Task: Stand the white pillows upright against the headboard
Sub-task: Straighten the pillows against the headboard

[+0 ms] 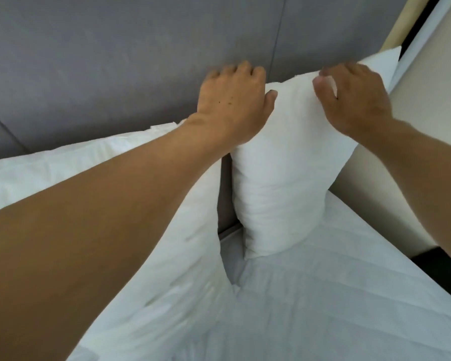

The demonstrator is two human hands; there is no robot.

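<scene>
Nearest the lens, the left forearm [94,230] sweeps up from the lower left of the frame, bare and long, crossing over a white pillow [71,165] that lies along the left side, its far edge up at the grey headboard [115,61]. That arm ends at the left hand [232,100], centre frame, draped over the top left corner of a second white pillow [284,165]. Its grip is closed on that corner: thumb pressed on the front face, fingers curled over the top edge and out of sight behind it.

Over on the right, the right hand [354,97] has the same pillow by its top edge, thumb and forefinger pinched on a fold of fabric, the other fingers hooked over the back. So both hands are on the one pillow, near each other along its upper edge.

And that pillow is up on end, standing on the white mattress [323,295] with its bottom edge pressed into the bedding, its top at the headboard in the upper middle of the frame. A dark narrow gap shows between the two pillows, down the centre. Upper right, a cream wall [414,100] runs beside the bed, and a dark patch of floor [443,261] sits at the right edge.
</scene>
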